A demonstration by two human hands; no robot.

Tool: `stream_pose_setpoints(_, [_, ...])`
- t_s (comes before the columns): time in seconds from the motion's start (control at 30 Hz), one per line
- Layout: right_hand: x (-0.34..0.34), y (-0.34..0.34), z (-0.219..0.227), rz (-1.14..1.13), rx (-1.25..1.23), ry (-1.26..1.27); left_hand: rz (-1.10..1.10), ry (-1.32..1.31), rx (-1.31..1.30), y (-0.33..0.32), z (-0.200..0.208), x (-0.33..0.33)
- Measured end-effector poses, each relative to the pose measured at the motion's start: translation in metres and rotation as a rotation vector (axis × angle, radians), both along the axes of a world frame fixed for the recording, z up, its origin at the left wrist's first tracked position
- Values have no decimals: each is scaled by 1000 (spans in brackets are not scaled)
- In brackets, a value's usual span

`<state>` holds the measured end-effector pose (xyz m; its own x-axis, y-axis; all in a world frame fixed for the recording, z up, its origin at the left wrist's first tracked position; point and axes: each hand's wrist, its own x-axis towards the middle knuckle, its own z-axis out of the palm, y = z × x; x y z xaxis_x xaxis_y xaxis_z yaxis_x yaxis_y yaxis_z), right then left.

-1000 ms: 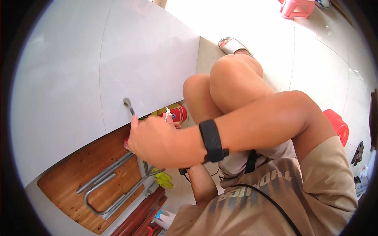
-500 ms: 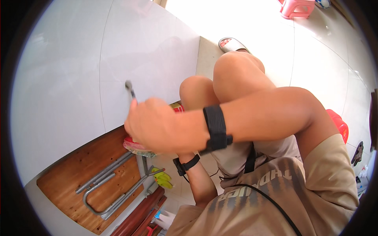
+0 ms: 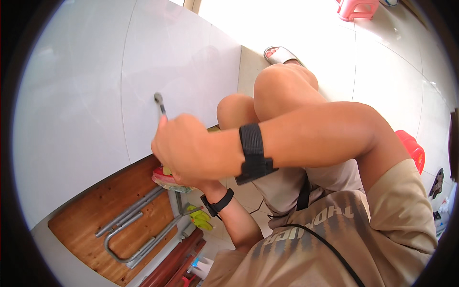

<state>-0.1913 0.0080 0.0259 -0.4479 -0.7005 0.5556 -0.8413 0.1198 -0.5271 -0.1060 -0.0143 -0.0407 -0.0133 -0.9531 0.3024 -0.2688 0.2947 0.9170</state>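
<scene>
Right hand (image 3: 184, 148) is closed around a slim tool with a rounded silver-grey head (image 3: 158, 98), which juts up before a glossy white panel (image 3: 86, 100). Left hand (image 3: 211, 189), mostly hidden behind it, has a grip I cannot tell.

The tool (image 3: 159, 99) has a grey, metallic-looking head, and the white panels (image 3: 86, 95) are smooth and glossy. The board (image 3: 79, 234) is knotty, grained wood, the bent tubes (image 3: 129, 212) satiny grey metal. The 2 wrist straps (image 3: 252, 143) look like matt, ribbed fabric, the shirt (image 3: 311, 239) soft cloth, the stool (image 3: 358, 8) smooth plastic.
</scene>
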Motion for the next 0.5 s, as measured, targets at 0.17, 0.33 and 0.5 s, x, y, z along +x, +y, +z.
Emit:
stream_pose_setpoints(0.17, [2, -4, 14, 474, 313, -60, -14, 1, 33, 8, -19, 24])
stream_pose_setpoints(0.33, [23, -26, -41, -131, -153, 116, -47, 12, 31, -13, -27, 15])
stream_pose_setpoints(0.5, [-6, 0, 19, 564, 468, -87, -34, 12, 51, 5, -32, 32])
